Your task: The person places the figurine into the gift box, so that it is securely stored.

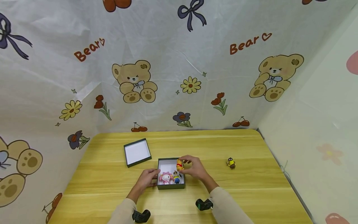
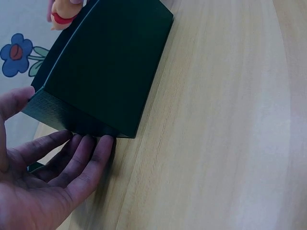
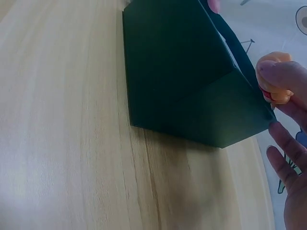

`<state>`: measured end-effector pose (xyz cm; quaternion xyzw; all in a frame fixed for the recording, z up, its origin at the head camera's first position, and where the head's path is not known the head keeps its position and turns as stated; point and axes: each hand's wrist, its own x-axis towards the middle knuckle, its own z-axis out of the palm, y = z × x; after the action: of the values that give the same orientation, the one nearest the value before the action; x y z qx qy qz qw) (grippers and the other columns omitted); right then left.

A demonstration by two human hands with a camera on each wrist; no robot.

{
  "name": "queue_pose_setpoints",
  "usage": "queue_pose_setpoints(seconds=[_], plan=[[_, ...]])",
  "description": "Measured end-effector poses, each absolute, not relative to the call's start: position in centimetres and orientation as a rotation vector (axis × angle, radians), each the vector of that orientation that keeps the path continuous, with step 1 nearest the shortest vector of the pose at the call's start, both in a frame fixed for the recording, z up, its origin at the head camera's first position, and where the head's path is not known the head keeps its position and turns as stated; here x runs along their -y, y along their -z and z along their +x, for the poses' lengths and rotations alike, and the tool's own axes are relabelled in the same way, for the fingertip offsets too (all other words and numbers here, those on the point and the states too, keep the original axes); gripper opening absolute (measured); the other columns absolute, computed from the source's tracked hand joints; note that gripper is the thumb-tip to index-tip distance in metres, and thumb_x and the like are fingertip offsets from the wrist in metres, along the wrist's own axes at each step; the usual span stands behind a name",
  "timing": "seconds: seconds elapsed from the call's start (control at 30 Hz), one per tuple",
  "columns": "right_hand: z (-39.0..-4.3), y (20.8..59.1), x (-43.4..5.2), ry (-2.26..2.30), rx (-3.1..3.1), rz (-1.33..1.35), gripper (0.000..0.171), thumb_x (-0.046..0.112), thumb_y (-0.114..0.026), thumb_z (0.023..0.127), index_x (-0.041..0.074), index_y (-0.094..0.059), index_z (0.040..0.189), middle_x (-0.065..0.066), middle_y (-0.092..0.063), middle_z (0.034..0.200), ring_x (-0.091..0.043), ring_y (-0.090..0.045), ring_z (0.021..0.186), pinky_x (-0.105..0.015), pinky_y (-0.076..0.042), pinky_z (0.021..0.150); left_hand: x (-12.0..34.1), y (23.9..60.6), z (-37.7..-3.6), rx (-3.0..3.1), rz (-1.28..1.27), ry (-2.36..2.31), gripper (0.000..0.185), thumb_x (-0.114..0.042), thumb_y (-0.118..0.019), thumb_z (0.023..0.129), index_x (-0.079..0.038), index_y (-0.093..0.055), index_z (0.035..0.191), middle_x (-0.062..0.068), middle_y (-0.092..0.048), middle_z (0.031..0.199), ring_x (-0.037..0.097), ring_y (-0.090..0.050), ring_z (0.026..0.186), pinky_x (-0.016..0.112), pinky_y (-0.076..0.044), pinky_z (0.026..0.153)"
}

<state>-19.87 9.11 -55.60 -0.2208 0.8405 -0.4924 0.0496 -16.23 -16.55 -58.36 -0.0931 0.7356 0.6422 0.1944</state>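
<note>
My right hand (image 1: 195,169) pinches a small orange-yellow toy figure with a red band (image 1: 179,165) between thumb and fingers, over the box's far right corner. The dark green box (image 1: 171,186) is open, with a white inside. A pink toy figure with a bow (image 1: 166,177) and a blue-and-yellow toy figure (image 1: 176,178) are in its near part. At the box's left side, my left hand (image 1: 147,179) has its thumb at the rim. Its other fingertips touch the outer wall low down, fairly straight in the left wrist view.
A matching lid (image 1: 137,152) lies white side up on the wooden table (image 1: 207,140), behind and left of the box. Off to the right is a small yellow-and-brown toy figure (image 1: 231,163). A patterned cloth wall (image 1: 167,62) rises behind the table.
</note>
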Motion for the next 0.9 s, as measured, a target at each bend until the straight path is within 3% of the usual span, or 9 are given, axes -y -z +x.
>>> queue_pose_setpoints(seconds=[0.43, 0.73, 0.9], plan=[[-19.8, 56.0, -8.3, 1.429, -2.601, -0.551, 0.043, 0.015, -0.084, 0.074, 0.009, -0.069, 0.114, -0.008, -0.066, 0.114, -0.029, -0.058, 0.099, -0.049, -0.048, 0.086, 16.4, 57.9, -16.0, -2.059, -0.263, -1.811, 0.051, -0.029, -0.052, 0.1, 0.014, -0.051, 0.126, 0.015, -0.066, 0.105, 0.02, -0.064, 0.09, 0.038, -0.056, 0.074], [-19.5, 56.6, -7.5, 1.42, -2.684, -0.473, 0.047, 0.026, -0.088, 0.068, 0.012, -0.072, 0.11, -0.007, -0.065, 0.103, -0.028, -0.055, 0.094, -0.036, -0.047, 0.074, 16.4, 57.8, -16.0, -2.055, -0.272, -1.811, 0.054, -0.032, -0.054, 0.099, 0.014, -0.051, 0.126, 0.015, -0.065, 0.106, 0.02, -0.063, 0.09, 0.037, -0.056, 0.074], [-19.4, 56.6, -6.8, 1.338, -2.791, -0.454, 0.046, 0.032, -0.088, 0.068, 0.014, -0.073, 0.107, -0.005, -0.067, 0.097, -0.026, -0.054, 0.092, -0.044, -0.036, 0.086, 16.5, 57.9, -16.1, -2.047, -0.275, -1.813, 0.053, -0.031, -0.054, 0.098, 0.014, -0.052, 0.126, 0.014, -0.066, 0.105, 0.019, -0.063, 0.089, 0.035, -0.056, 0.073]])
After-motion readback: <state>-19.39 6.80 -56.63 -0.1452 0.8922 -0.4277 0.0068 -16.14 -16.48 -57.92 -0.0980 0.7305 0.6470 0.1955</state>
